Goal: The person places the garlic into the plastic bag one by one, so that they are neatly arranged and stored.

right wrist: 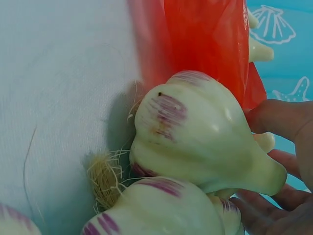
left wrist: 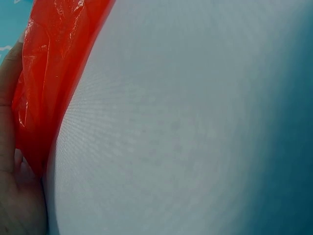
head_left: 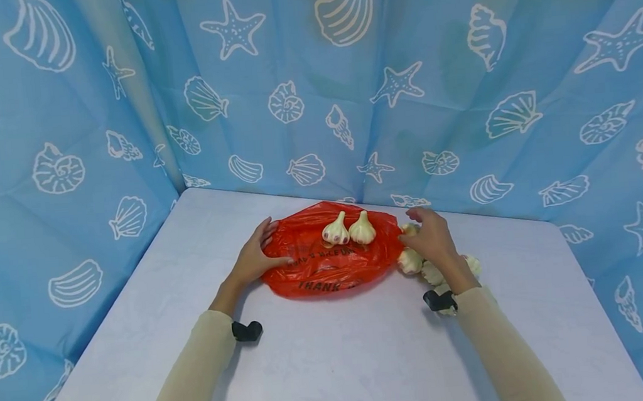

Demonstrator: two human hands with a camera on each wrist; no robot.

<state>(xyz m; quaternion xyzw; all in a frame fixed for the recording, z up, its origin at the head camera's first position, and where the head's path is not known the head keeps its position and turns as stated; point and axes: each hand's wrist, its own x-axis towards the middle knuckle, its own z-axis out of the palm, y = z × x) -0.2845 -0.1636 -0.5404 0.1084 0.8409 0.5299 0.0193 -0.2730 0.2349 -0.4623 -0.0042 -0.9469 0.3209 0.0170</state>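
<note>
At the left, a blue curtain [head_left: 10, 206] printed with white shells and starfish meets the white counter [head_left: 334, 363] and runs on behind it. The left forearm, in a pale sleeve [head_left: 190, 371] with a black wrist mount [head_left: 247, 331], angles forward and inward, so that the left hand [head_left: 253, 256] reaches the left edge of the red plastic bag [head_left: 309, 261]; it is open, its fingers extended along that edge, its thumb lying over the film. The bag lies flat and crinkled in the middle of the counter, the word "THANK" legible near its front edge. Two garlic bulbs [head_left: 348, 230] rest side by side on its right half, stems up, covering part of the film. At the bag's right edge is the right hand [head_left: 434, 235], palm inward, open, thumb and fingers apart, the thumb tip touching the bag. More garlic bulbs [head_left: 410, 261] are heaped beneath that hand and wrist, partly hidden by the forearm; in the right wrist view, purple-streaked bulbs stand before the fingers, with a dry root tuft [right wrist: 105, 181] beside them.
</note>
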